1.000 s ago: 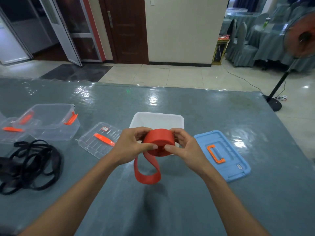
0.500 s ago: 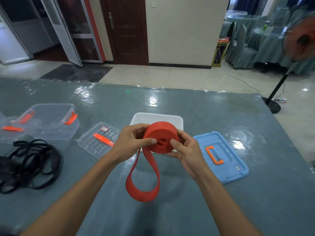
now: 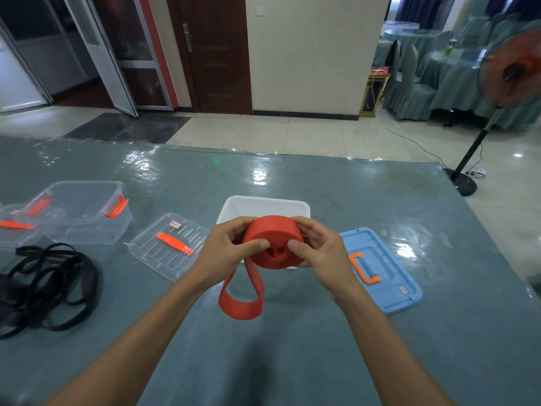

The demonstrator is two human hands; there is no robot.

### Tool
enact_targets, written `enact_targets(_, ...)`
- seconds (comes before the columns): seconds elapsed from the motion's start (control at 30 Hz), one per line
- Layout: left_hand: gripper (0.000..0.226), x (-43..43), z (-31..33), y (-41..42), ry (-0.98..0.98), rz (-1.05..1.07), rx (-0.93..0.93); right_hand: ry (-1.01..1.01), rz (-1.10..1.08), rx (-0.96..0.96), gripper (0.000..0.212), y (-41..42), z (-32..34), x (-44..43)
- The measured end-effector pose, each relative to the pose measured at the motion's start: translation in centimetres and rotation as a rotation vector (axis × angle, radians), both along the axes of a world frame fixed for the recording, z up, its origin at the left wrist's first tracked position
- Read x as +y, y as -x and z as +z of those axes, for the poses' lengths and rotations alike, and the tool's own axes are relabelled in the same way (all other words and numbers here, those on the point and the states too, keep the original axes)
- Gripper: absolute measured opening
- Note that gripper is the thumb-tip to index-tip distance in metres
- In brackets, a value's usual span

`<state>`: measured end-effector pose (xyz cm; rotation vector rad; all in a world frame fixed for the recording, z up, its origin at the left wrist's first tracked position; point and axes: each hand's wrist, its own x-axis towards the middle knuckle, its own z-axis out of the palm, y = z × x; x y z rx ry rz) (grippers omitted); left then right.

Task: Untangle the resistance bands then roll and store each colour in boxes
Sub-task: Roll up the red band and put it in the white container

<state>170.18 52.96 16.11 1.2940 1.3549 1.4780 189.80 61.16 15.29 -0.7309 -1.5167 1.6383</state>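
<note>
Shorter now is the loose tail of the red resistance band [image 3: 273, 241], since more of it is wound onto the roll. Both hands clamp this roll above the table [image 3: 336, 186]: the left hand [image 3: 227, 247] on one side, the right hand [image 3: 320, 250] on the other, thumbs on its face. Behind the roll is the white box [image 3: 263, 205], right of it the blue lid [image 3: 383, 273]. Far left of the roll lie the black bands [image 3: 49, 285].
</note>
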Motion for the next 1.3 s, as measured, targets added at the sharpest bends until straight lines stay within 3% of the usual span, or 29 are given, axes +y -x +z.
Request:
enact_targets(0.17,0.041,-0.3,-0.7,-0.2,0.018,0.022,-0.023,0.149,0.07,0.088,0.033,0.3,-1.8,-1.0)
enact_targets(0.3,0.036,-0.6,-0.6,0.5,0.071,-0.056,0.102,-0.155,0.074,-0.192,0.047,-0.4,-1.3,-0.3)
enact_targets(0.4,0.039,-0.4,-0.1,0.3,0.082,-0.094,0.115,-0.293,0.106,-0.307,0.043,-0.4,-0.1,0.1)
enact_targets(0.47,0.04,-0.2,0.0,-0.1,0.047,-0.073,0.066,-0.256,0.083,-0.25,0.04,-0.4,0.2,0.4)
enact_targets(0.67,0.036,0.1,-0.8,-1.4,-0.053,0.102,-0.086,0.18,-0.011,0.162,0.032,0.2,-0.6,-0.8)
enact_targets(0.73,0.036,0.2,-1.4,-1.9,-0.03,0.144,-0.105,0.191,-0.034,0.165,0.034,0.5,-1.0,-1.2)
enact_targets(0.83,0.027,0.0,-1.9,-1.7,-0.002,0.137,-0.105,0.026,-0.053,-0.009,0.029,0.3,-1.2,-1.2)
enact_targets(1.0,0.033,-0.4,-1.3,-0.4,0.084,-0.047,0.06,-0.328,0.059,-0.301,0.055,-1.3,-0.2,0.0)
enact_targets(1.1,0.032,-0.3,-0.9,-0.3,0.113,-0.118,0.083,-0.422,0.145,-0.384,0.047,-1.1,0.3,0.3)
enact_targets(1.2,0.038,-0.4,-0.8,-0.6,0.074,-0.075,0.04,-0.212,0.11,-0.213,0.041,-0.9,0.3,0.3)
enact_targets(1.3,0.042,-0.7,-1.7,-1.5,-0.007,0.106,0.0,0.057,0.01,0.035,0.039,-0.2,-0.1,-0.4)
